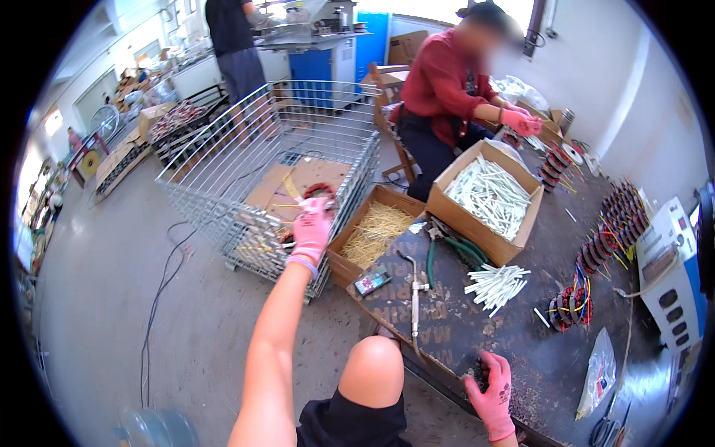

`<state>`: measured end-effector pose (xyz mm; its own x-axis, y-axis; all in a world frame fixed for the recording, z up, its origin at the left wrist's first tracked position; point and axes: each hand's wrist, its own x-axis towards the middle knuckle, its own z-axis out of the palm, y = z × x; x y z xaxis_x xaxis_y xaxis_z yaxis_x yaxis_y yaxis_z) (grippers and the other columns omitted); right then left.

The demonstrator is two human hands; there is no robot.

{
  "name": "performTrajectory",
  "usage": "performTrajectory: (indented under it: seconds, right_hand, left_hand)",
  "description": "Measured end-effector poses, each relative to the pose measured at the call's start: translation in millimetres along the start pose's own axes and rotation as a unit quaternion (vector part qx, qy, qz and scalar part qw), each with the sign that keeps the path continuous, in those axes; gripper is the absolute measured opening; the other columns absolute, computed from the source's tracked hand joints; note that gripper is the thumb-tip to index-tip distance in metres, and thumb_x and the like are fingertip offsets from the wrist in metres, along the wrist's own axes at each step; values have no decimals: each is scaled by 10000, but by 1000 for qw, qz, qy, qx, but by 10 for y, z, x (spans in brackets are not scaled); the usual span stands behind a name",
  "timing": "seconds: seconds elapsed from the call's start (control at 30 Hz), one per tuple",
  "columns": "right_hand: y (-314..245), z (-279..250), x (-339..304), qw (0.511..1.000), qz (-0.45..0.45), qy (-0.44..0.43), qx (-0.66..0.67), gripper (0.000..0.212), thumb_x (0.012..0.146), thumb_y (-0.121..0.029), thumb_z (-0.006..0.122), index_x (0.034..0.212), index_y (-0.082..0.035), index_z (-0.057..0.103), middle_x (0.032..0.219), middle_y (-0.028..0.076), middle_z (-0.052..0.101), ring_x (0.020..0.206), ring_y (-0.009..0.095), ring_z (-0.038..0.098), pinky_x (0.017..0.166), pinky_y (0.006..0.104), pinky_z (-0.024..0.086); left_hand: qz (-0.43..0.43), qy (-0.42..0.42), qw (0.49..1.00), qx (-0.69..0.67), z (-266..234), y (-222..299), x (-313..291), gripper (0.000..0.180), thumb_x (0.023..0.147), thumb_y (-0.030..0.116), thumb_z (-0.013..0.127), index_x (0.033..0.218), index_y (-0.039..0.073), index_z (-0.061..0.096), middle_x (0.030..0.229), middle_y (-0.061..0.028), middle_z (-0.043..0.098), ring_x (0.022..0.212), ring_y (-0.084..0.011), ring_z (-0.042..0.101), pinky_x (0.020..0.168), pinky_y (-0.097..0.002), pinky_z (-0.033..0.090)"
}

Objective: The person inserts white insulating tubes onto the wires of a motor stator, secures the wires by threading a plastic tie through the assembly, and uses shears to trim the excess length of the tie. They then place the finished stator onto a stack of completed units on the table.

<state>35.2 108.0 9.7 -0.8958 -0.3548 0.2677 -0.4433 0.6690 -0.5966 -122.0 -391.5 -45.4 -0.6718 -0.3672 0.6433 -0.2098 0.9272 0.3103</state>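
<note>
My left hand [311,227], in a pink glove, reaches out over the wire cage [350,175]. Its fingers are closed on a ring-shaped motor stator [319,189] with red windings and yellowish leads. Below that hand, more stators lie stacked inside the cage, partly hidden by it. At the front edge of the dark worktable [454,328], my right hand [491,391], also pink-gloved, holds nothing; its thumb and fingers are apart. Nearest to it on the tabletop are dark crumbs and scraps.
On the table are a torch [415,298], green-handled pliers [462,249], a pile of white sleeves [497,287], a carton of sleeves [488,190] and several stators [572,305]. A straw-filled box [376,227] adjoins the cage. A red-shirted co-worker [447,82] sits beyond; cables [153,313] cross the floor.
</note>
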Motion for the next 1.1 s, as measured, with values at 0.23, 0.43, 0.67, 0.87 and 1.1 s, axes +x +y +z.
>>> performTrajectory:
  seconds: [0.23, 0.43, 0.67, 0.87, 1.1]
  right_hand:
    - [-60, 12, 65, 999, -31, -3, -39, 514, 707, -204, 782, 1173, -66, 615, 1142, 142, 577, 1044, 332, 550, 897, 442, 468]
    - [-48, -86, 77, 999, -13, 1, -32, 420, 814, -262, 746, 1174, -83, 630, 1183, 128, 591, 1032, 331, 578, 912, 433, 466]
    - [282, -995, 351, 972, 62, 222, 33, 158, 878, -114, 667, 1006, -26, 692, 975, 139, 689, 936, 280, 670, 800, 361, 534]
    - [1350, -2051, 800, 929, 301, 216, -11, 363, 897, -299, 594, 1078, 4, 678, 960, 168, 718, 802, 271, 701, 807, 371, 539]
    - [1892, -1968, 1136, 920, 377, 99, -35, 476, 768, -404, 617, 944, 27, 717, 959, 214, 717, 882, 326, 700, 810, 373, 540]
  left_hand:
    - [-256, -174, 948, 74, 634, -1399, 8, 481, 885, 341, 644, 1256, 59, 527, 1312, -203, 538, 1201, -403, 549, 963, -520, 476]
    - [-177, -381, 907, -20, 935, -1048, 99, 667, 937, 336, 539, 1478, -7, 353, 1431, -254, 463, 1347, -376, 454, 1099, -446, 393]
    - [27, -140, 909, -393, -425, 1463, 215, 470, 983, 106, 569, 1435, 60, 447, 1183, -93, 592, 1024, -164, 580, 930, -318, 480]
    - [259, -264, 727, -578, -1599, 3383, -826, 607, 850, 1, 699, 1410, 48, 468, 1374, -154, 504, 1094, -246, 589, 925, -358, 509]
    - [337, -262, 750, -505, -1351, 4002, -1397, 553, 858, 115, 727, 1356, 13, 510, 1382, -191, 512, 1191, -373, 563, 980, -417, 482]
